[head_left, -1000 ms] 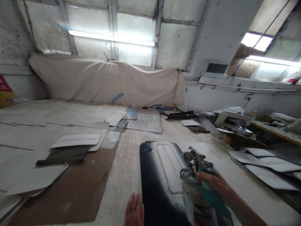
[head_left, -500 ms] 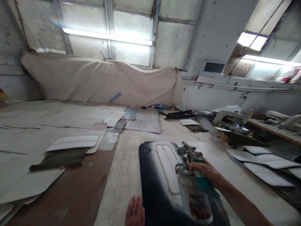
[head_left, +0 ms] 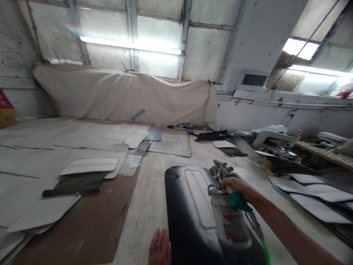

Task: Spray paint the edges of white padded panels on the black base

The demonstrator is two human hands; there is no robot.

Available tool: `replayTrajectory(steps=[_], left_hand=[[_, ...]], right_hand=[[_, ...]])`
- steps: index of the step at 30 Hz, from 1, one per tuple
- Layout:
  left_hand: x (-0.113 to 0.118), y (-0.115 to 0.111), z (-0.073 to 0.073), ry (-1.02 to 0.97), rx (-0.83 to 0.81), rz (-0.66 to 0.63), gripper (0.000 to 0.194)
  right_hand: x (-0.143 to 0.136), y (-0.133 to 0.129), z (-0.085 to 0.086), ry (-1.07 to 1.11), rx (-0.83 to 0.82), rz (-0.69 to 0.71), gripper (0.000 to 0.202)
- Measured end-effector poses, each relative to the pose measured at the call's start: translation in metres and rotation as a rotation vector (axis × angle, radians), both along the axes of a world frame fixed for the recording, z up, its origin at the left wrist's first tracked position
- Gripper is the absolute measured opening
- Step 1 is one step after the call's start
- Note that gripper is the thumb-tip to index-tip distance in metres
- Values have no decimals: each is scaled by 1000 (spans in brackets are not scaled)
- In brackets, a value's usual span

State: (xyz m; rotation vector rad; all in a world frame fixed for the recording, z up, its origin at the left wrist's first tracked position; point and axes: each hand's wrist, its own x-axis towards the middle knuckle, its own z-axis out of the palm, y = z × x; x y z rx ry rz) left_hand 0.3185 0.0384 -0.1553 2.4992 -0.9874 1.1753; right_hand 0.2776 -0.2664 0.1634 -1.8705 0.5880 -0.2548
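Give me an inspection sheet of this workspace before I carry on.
Surface: pale tabletop, stained and scuffed.
Job's things: spray gun with a clear cup, overlapping the right side of a dark panel that bears a pale oblong.
Clutter: pale sheets at left; white-topped pieces at right.
Hands: right hand grips the spray gun; left hand lies flat by the panel's left edge, contact unclear.
Cables: green hose below the right hand.
Surroundings: beige cloth beneath windows.

Left grip (head_left: 160,247) flat (back upward), right grip (head_left: 236,184) curled
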Motion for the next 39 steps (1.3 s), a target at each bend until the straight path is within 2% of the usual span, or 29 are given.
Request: replayTrajectory(steps=[4,7,11,15,19,25,31,39], left_hand=[[-2,-3,-1,13,-51,18,53],[-3,-6,-3,42,-92,6,57],[-7,-9,-1,118,-115,-9,55],[-14,-9,5,209,-141,2,47],[-18,-9,11,245,-142,13,42],[-21,-8,13,271,-145,30,38],[-25,-8,13,368,-174,19,40],[-30,-12,17,383,-163,44,39]], right_hand=[[-13,-12,-3,-9,-2,-22,13],[-30,-9,0,-19,-10,11,15],[-53,8,4,-13,-8,21,14],[-67,32,8,-10,25,109,10],[-72,49,12,13,38,73,11],[-82,36,0,27,4,41,9],[-106,19,-8,44,34,-23,14],[-136,48,-4,36,42,57,12]])
